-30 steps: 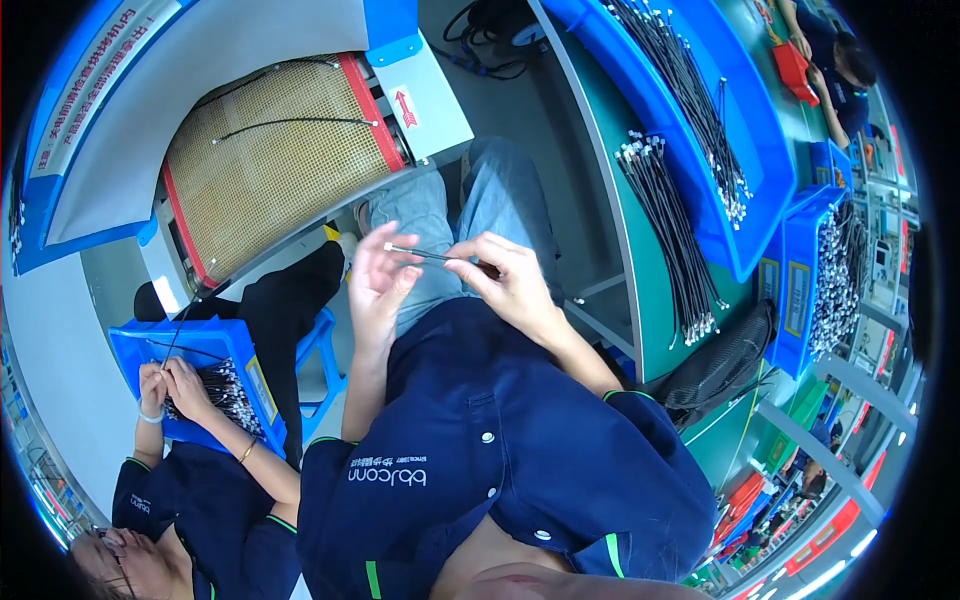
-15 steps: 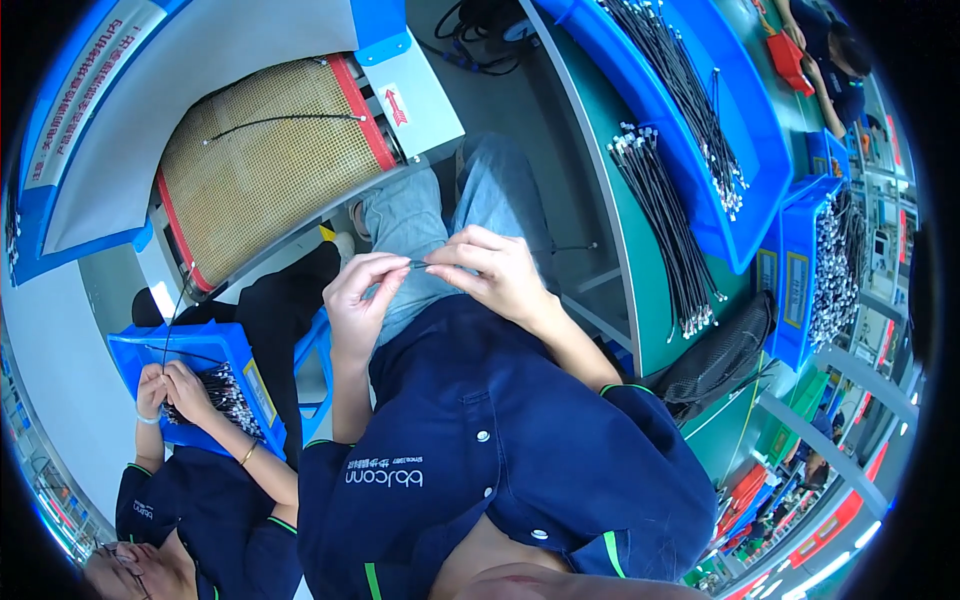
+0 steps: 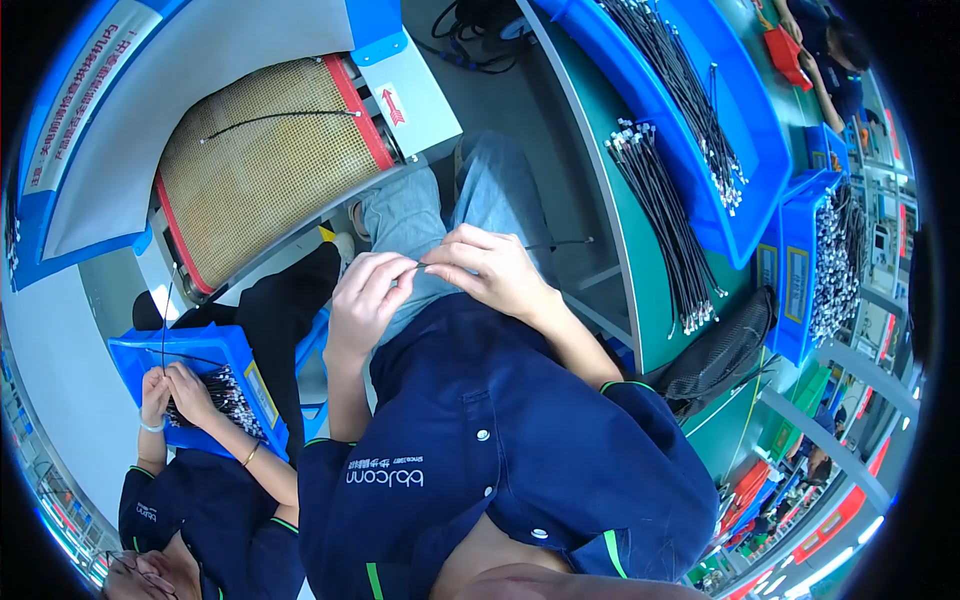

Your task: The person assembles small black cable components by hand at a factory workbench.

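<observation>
Black and thin, the short cable with a small metal end (image 3: 545, 243) sits at the centre of the frame, pinched in both my hands over my lap. My right hand (image 3: 490, 272) is clenched around its middle, so the free length runs out to the right of my knuckles and ends in the metal tip near the table edge. My left hand (image 3: 365, 300) grasps the other end between thumb and fingertips, just left of the right hand, the two nearly touching.

The cable looks straight, slim and dark, hardly thicker than a wire; its tip is too small to make out in detail.

At the upper right, a long blue plastic tray (image 3: 745, 120) holds many similar black cables laid lengthwise. Beside it, a loose bundle of black cables with silver ends (image 3: 660, 215) lies on the green table (image 3: 640, 300). A smaller blue bin (image 3: 795, 270) at the right edge is filled with more of them. At the lower left, another person's hands (image 3: 180, 390) rest in a blue bin of small parts (image 3: 215, 350). At the upper left, one black cable (image 3: 280, 118) lies across a tan mesh conveyor belt (image 3: 260, 190)
</observation>
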